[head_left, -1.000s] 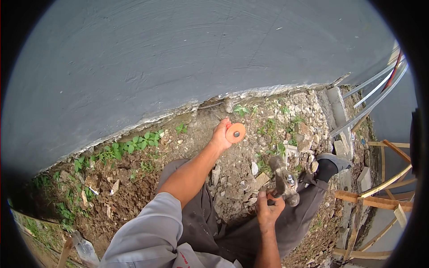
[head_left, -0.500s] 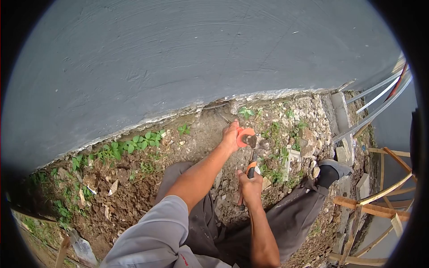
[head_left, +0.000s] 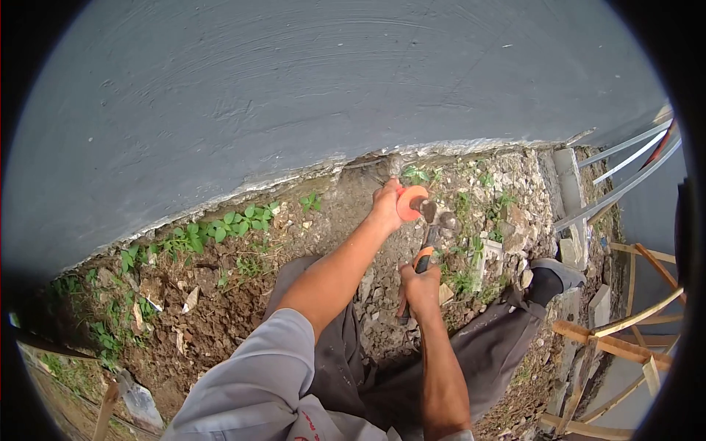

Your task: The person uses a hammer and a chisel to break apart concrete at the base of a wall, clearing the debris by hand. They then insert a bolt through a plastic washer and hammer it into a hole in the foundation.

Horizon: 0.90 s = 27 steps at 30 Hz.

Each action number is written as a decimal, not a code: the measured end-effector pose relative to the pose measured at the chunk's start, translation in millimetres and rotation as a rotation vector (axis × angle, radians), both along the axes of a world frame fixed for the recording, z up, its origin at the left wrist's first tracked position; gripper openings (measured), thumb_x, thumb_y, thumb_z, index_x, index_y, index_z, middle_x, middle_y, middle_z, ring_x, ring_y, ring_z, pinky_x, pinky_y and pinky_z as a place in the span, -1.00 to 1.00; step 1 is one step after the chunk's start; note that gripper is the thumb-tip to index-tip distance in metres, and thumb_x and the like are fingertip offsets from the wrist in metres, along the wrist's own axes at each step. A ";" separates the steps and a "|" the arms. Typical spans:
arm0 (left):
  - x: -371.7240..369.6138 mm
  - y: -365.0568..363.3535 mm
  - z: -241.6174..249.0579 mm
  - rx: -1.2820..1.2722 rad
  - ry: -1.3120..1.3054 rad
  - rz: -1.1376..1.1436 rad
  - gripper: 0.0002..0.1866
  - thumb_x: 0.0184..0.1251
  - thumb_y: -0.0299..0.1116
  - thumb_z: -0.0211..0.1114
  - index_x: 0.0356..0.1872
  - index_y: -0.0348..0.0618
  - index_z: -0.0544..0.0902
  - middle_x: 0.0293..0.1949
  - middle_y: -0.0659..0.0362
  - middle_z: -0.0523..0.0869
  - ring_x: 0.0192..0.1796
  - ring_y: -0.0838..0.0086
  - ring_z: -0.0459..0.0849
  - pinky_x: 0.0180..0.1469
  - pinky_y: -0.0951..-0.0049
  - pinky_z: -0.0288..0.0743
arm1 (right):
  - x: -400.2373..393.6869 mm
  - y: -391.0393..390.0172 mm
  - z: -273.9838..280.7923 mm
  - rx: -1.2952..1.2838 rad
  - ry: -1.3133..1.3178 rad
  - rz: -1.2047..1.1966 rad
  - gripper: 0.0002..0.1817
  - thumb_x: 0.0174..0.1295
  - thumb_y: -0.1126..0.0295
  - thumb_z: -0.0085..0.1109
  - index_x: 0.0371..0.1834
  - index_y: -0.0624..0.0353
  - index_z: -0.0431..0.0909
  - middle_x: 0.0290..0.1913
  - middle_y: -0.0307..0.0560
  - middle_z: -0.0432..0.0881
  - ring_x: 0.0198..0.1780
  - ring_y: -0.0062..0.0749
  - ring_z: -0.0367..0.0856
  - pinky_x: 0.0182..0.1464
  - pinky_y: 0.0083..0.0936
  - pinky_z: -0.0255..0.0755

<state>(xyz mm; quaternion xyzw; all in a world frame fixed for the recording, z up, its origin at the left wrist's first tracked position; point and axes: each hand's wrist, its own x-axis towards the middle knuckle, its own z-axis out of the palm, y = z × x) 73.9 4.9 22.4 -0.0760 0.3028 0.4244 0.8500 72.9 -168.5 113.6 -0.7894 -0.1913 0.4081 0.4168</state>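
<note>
Grey wall (head_left: 294, 88), rubble (head_left: 507, 213), weeds (head_left: 220, 228), timber frame (head_left: 625, 338)

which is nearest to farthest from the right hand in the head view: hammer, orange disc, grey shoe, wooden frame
1. hammer: held in the right hand, head up by the disc.
2. orange disc: above the hand, at the left hand's fingers.
3. grey shoe: off to the right on the rubble.
4. wooden frame: far right edge.

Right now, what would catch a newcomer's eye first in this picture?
The bright orange disc, held by the left hand near the base of the big grey wall. Just right of it, the right hand holds a hammer, its head at the disc, above rubble-strewn ground.
</note>
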 end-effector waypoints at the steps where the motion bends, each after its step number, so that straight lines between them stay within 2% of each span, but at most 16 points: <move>1: -1.8 0.0 5.3 0.005 0.115 -0.088 -0.71 0.46 -0.14 0.14 -0.28 -0.19 0.43 -0.37 0.14 0.51 -0.35 0.36 0.57 -0.23 0.22 0.60 | 1.3 -0.1 -0.7 0.027 -0.006 -0.006 -0.75 0.19 0.47 0.22 -0.53 0.14 0.32 -0.72 -0.26 0.35 -0.80 -0.55 0.28 -0.80 -0.50 0.19; 2: -5.5 -2.4 6.2 -0.018 0.226 -0.152 -0.70 0.46 -0.13 0.14 -0.29 -0.19 0.43 -0.37 0.14 0.51 -0.36 0.36 0.57 -0.24 0.22 0.60 | 3.7 -10.7 -2.8 0.121 0.003 0.041 -0.75 0.20 0.45 0.22 -0.53 0.15 0.33 -0.72 -0.27 0.35 -0.79 -0.57 0.28 -0.82 -0.51 0.17; 4: -0.9 0.1 -17.3 0.093 0.159 -0.148 -0.68 0.45 -0.11 0.16 -0.29 -0.19 0.44 -0.37 0.14 0.51 -0.37 0.37 0.56 -0.25 0.24 0.61 | 6.0 -22.7 15.9 0.203 -0.023 0.064 -0.75 0.21 0.43 0.23 -0.52 0.14 0.34 -0.71 -0.29 0.36 -0.78 -0.61 0.29 -0.82 -0.56 0.16; 6: 3.2 2.2 -24.2 0.089 0.109 -0.066 -0.68 0.45 -0.11 0.16 -0.29 -0.19 0.44 -0.35 0.14 0.52 -0.36 0.37 0.57 -0.22 0.25 0.61 | 6.6 -25.1 79.3 0.245 -0.150 0.019 -0.74 0.21 0.40 0.28 -0.50 0.15 0.36 -0.70 -0.29 0.36 -0.77 -0.64 0.29 -0.77 -0.66 0.19; 7: 2.8 4.4 -23.0 0.087 0.112 -0.070 -0.68 0.45 -0.11 0.16 -0.29 -0.19 0.44 -0.35 0.14 0.52 -0.36 0.37 0.57 -0.22 0.25 0.61 | 15.5 -26.4 93.6 0.404 -0.279 -0.023 -0.73 0.20 0.38 0.31 -0.48 0.15 0.37 -0.69 -0.29 0.38 -0.76 -0.65 0.30 -0.75 -0.68 0.18; 8: 0.5 6.5 -19.9 0.061 0.087 -0.061 -0.69 0.45 -0.12 0.16 -0.28 -0.19 0.45 -0.34 0.14 0.53 -0.35 0.37 0.57 -0.21 0.25 0.61 | 21.3 -28.5 119.5 0.528 -0.369 -0.023 -0.79 0.26 0.39 0.22 -0.40 0.20 0.38 -0.68 -0.25 0.40 -0.72 -0.59 0.37 -0.67 -0.63 0.25; 9: -1.8 8.3 -15.6 0.034 0.060 -0.049 -0.70 0.46 -0.13 0.15 -0.27 -0.19 0.45 -0.33 0.14 0.54 -0.35 0.37 0.58 -0.20 0.26 0.62 | 26.5 -24.0 136.5 0.795 -0.380 -0.050 -0.80 0.29 0.40 0.16 -0.42 0.18 0.35 -0.66 -0.25 0.36 -0.67 -0.61 0.33 -0.59 -0.62 0.26; 11: -3.7 11.4 -4.6 0.010 0.034 -0.029 -0.70 0.46 -0.13 0.15 -0.25 -0.19 0.45 -0.33 0.14 0.54 -0.33 0.37 0.58 -0.19 0.25 0.62 | 37.2 -12.0 156.7 1.107 -0.599 -0.082 -0.76 0.38 0.41 -0.02 -0.48 0.16 0.27 -0.62 -0.24 0.28 -0.59 -0.58 0.24 -0.51 -0.58 0.28; 14: -7.8 12.1 -6.7 0.018 -0.011 0.020 -0.71 0.47 -0.14 0.14 -0.19 -0.20 0.43 -0.32 0.13 0.54 -0.29 0.34 0.60 -0.16 0.22 0.63 | 32.0 10.4 128.6 1.369 -0.565 -0.171 -0.84 0.40 0.53 -0.12 -0.39 0.16 0.26 -0.62 -0.18 0.32 -0.57 -0.52 0.31 -0.57 -0.60 0.28; 15: -8.9 11.4 -1.6 -0.015 -0.008 0.034 -0.71 0.46 -0.14 0.15 -0.19 -0.19 0.44 -0.32 0.13 0.54 -0.29 0.34 0.60 -0.16 0.20 0.63 | 5.5 18.1 90.7 1.162 -0.437 -0.339 -0.85 0.38 0.52 -0.07 -0.38 0.16 0.27 -0.64 -0.21 0.31 -0.61 -0.52 0.30 -0.60 -0.54 0.27; 17: -8.0 17.1 -9.6 -0.005 -0.148 0.005 -0.73 0.44 -0.15 0.19 -0.24 -0.16 0.44 -0.33 0.13 0.52 -0.33 0.32 0.59 -0.21 0.15 0.62 | 21.0 -6.8 -11.9 0.147 -0.184 0.128 -0.76 0.23 0.44 0.19 -0.52 0.15 0.33 -0.70 -0.27 0.37 -0.73 -0.54 0.32 -0.64 -0.54 0.27; 18: -9.5 12.3 -13.7 0.003 -0.151 -0.007 -0.73 0.44 -0.15 0.19 -0.24 -0.16 0.44 -0.33 0.13 0.52 -0.33 0.32 0.59 -0.21 0.15 0.62 | 9.0 -5.0 2.5 0.016 0.065 0.099 -0.75 0.20 0.45 0.22 -0.55 0.17 0.34 -0.70 -0.27 0.38 -0.74 -0.56 0.32 -0.67 -0.56 0.22; 20: -17.6 3.8 -19.8 -0.024 0.078 -0.117 -0.71 0.42 -0.13 0.20 -0.27 -0.16 0.44 -0.36 0.15 0.50 -0.37 0.31 0.56 -0.26 0.13 0.61 | 3.9 -27.1 0.0 0.080 0.173 0.030 -0.79 0.18 0.49 0.22 -0.49 0.18 0.34 -0.68 -0.23 0.39 -0.75 -0.55 0.31 -0.68 -0.57 0.21; 23: -5.5 -6.6 -29.4 -0.072 0.116 -0.093 -0.69 0.45 -0.11 0.15 -0.31 -0.16 0.41 -0.40 0.15 0.47 -0.40 0.31 0.54 -0.33 0.10 0.60 | 5.1 -60.7 0.9 0.099 0.093 -0.028 -0.78 0.18 0.47 0.21 -0.50 0.18 0.34 -0.69 -0.24 0.39 -0.76 -0.55 0.32 -0.69 -0.57 0.22; 25: -5.9 -24.4 -7.8 -0.175 0.198 -0.056 -0.71 0.46 -0.14 0.12 -0.35 -0.14 0.39 -0.41 0.15 0.45 -0.42 0.30 0.53 -0.37 0.09 0.59 | 7.5 -82.0 1.1 0.090 0.050 -0.058 -0.77 0.19 0.47 0.21 -0.51 0.17 0.33 -0.70 -0.26 0.36 -0.77 -0.57 0.30 -0.71 -0.57 0.18; 27: -4.0 -34.1 -12.3 -0.161 0.236 -0.086 -0.75 0.45 -0.16 0.14 -0.29 -0.11 0.40 -0.36 0.15 0.48 -0.37 0.30 0.55 -0.29 0.08 0.60 | 3.5 -97.7 8.1 0.053 -0.011 -0.095 -0.76 0.20 0.46 0.22 -0.50 0.15 0.32 -0.72 -0.29 0.34 -0.78 -0.60 0.28 -0.74 -0.57 0.13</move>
